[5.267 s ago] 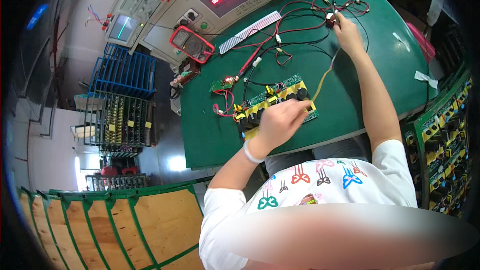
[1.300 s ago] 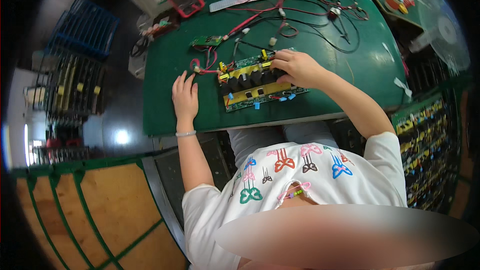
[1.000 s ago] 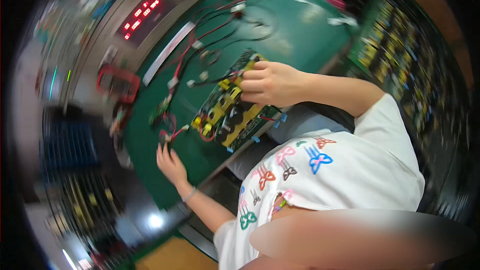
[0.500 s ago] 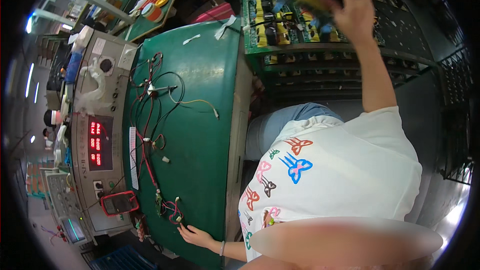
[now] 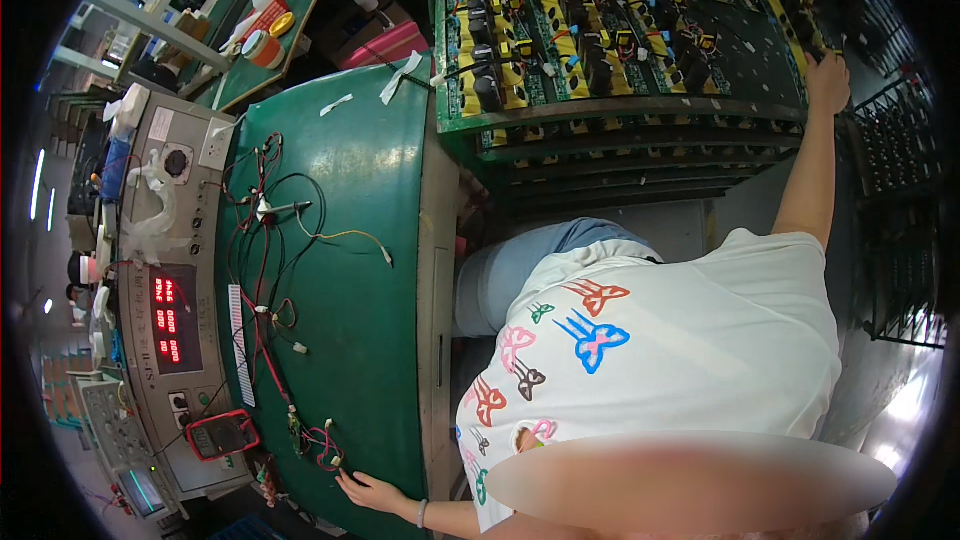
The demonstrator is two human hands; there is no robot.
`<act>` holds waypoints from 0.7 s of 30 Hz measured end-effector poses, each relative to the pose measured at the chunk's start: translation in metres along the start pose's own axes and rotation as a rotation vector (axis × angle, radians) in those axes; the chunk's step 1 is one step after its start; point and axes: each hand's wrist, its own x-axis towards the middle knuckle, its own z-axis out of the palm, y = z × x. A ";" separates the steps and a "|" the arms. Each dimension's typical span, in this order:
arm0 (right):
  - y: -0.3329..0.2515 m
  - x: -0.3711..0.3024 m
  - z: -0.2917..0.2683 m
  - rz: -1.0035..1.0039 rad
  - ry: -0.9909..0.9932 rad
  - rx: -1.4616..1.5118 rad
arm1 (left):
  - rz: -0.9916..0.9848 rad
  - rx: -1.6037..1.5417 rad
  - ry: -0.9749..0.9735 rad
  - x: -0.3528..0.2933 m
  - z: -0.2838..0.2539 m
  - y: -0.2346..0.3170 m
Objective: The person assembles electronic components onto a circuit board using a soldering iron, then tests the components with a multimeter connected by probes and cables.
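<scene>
My right hand (image 5: 827, 85) is at the right end of the green rack (image 5: 620, 115). Its fingers close on the near end of a circuit board (image 5: 795, 30) with a yellow strip along it. The board lies along that end of the rack, and my fingertips are partly hidden. On the green bench mat (image 5: 350, 340), my left hand (image 5: 375, 495) rests with its fingers stretched out. They are beside a small pale connector (image 5: 336, 462) on a loop of red wires, and I cannot tell whether they touch it. A small green board (image 5: 295, 430) joins those wires.
Rows of circuit boards (image 5: 570, 20) with yellow parts fill much of the rack's top. A tangle of cables (image 5: 265, 210) lies on the mat. Along the left stand a grey test console (image 5: 180, 230) with red digits, a red multimeter (image 5: 222, 435) and an oscilloscope (image 5: 135, 485).
My right hand has carried the board from above the rack's middle to its right end. The view has swung, so the bench sits further left. My left hand stays by the connector.
</scene>
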 end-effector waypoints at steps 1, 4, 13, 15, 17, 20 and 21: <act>0.013 -0.007 0.012 0.020 -0.014 0.001 | 0.015 0.000 0.007 0.006 -0.004 0.007; -0.013 -0.016 0.022 -0.042 -0.170 -0.075 | -0.019 0.031 -0.008 -0.003 -0.010 0.001; -0.018 -0.001 0.025 -0.056 -0.295 0.108 | 0.005 0.012 -0.003 -0.003 0.001 -0.010; -0.032 -0.004 0.028 -0.076 -0.338 0.096 | 0.013 0.009 0.002 -0.001 -0.001 -0.006; -0.035 -0.008 0.036 -0.051 -0.385 0.152 | 0.010 -0.011 -0.012 0.003 -0.001 -0.002; -0.058 -0.013 0.042 -0.050 -0.457 0.260 | -0.018 -0.008 0.000 -0.003 -0.004 -0.002; -0.064 -0.018 0.041 -0.024 -0.482 0.274 | -0.021 -0.008 0.000 -0.004 -0.005 -0.001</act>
